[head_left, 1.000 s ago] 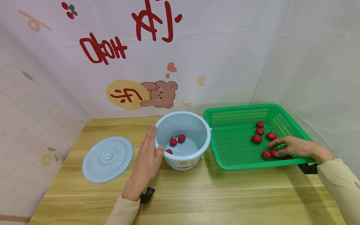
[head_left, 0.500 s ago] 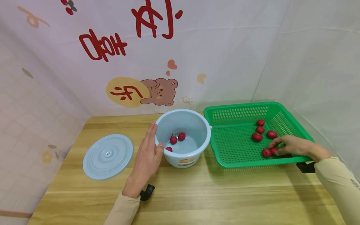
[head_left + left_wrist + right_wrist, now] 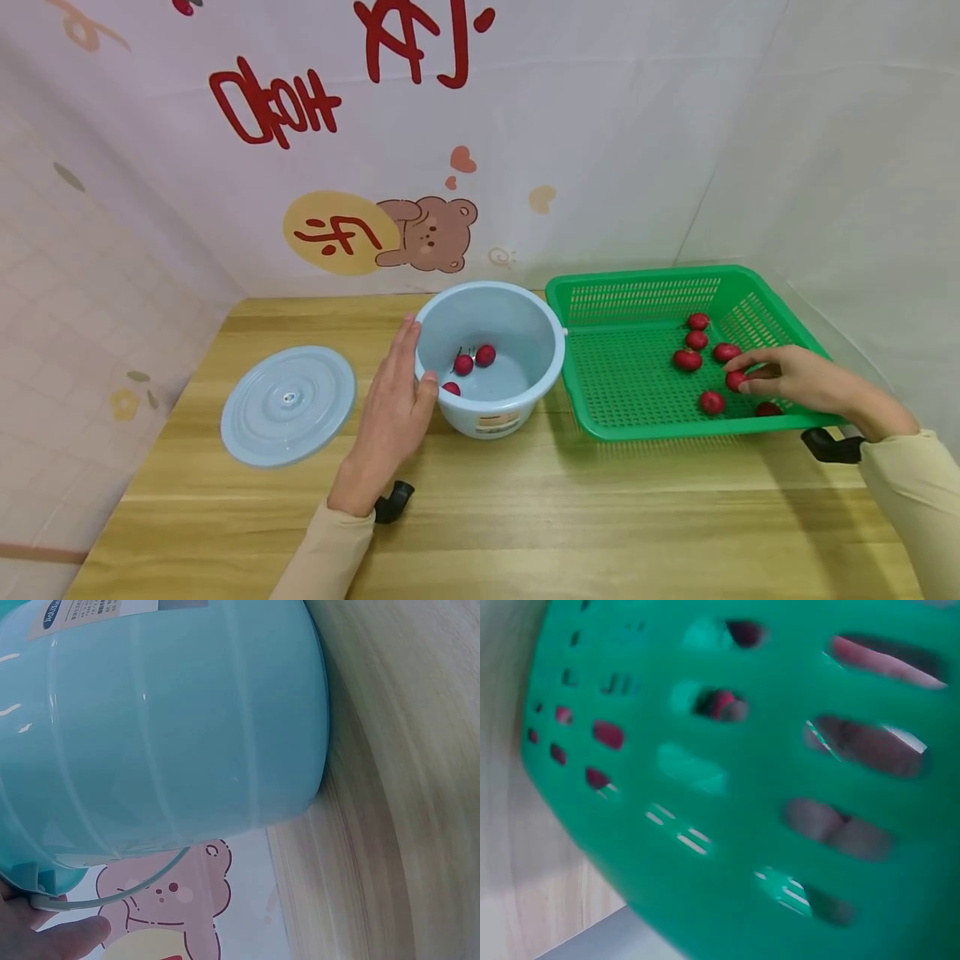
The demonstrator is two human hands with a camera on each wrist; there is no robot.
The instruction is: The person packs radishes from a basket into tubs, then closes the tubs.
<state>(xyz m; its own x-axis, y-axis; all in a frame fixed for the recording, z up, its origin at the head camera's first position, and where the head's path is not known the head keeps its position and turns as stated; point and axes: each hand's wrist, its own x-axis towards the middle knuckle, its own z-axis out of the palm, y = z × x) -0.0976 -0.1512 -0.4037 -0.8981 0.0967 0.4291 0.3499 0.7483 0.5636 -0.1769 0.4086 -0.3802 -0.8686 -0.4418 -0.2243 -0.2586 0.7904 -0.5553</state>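
Observation:
My right hand point(image 3: 813, 381) reaches over the near right side of the green basket point(image 3: 600, 429) and pinches a small red radish point(image 3: 736, 381) between thumb and fingers. Several other radishes lie about it on the basket floor, one radish point(image 3: 712, 402) just left of the hand. My left hand point(image 3: 393, 421) rests with fairly straight fingers against the left rim of the light blue bucket point(image 3: 517, 312). Three radishes show inside the bucket, the nearest radish point(image 3: 451, 389) partly hidden by the rim. In the right wrist view, the basket wall point(image 3: 727, 885) covers most of the hand.
A round blue lid point(image 3: 288, 406) lies on the wooden table point(image 3: 517, 517) left of the bucket. The bucket's thin handle point(image 3: 124, 895) hangs at its side in the left wrist view. A printed white cloth point(image 3: 600, 125) hangs behind, close to bucket and basket.
My right hand has closed on a radish and raised it a little, away from the radish beside it. My left hand stays at the bucket. The head view has tilted slightly down.

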